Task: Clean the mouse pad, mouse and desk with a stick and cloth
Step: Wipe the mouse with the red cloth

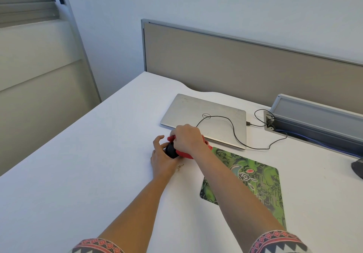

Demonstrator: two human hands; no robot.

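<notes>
A black mouse (171,151) sits on the white desk (82,154), just left of the green patterned mouse pad (255,184). My left hand (162,159) grips the mouse from the left side. My right hand (186,139) presses a red cloth (183,153) onto the top of the mouse; the cloth bunches out from under the palm on both sides. Most of the mouse is hidden by the cloth and my hands. A small speck of debris (179,166) lies on the desk beside my left wrist. No stick is in view.
A closed silver laptop (204,115) lies behind my hands, with a black cable (235,132) looping across it to a grey cable tray (314,119) at the right. A beige partition (235,62) bounds the desk's back edge. A dark object (357,167) sits at the far right.
</notes>
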